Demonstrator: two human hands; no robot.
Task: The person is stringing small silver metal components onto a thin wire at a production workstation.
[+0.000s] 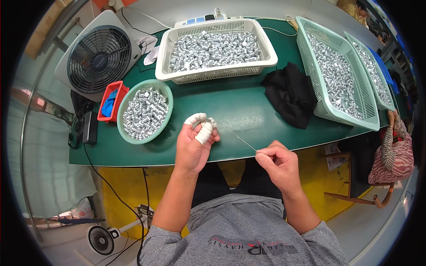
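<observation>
My left hand (pixel 195 144), with white wrapping on its thumb and a finger, is closed in a pinch over the near edge of the green table (pixel 213 102). Between its fingertips is a small silvery metal fitting (pixel 211 120), partly covered by them. A thin metal rod (pixel 243 140) is pinched between the thumb and forefinger of my right hand (pixel 279 165). Its free tip points up and left toward the fitting, apart from it. Left of my hands stands a round pale green basket (pixel 169 106) filled with similar metal fittings.
A white basket (pixel 222 74) of fittings stands at the back. Two pale green baskets (pixel 326 104) of fittings are at the right, beside black cloth (pixel 290 95). A red bin (pixel 105 119) and a box fan (pixel 98 57) stand left. Another person (pixel 392 153) sits far right.
</observation>
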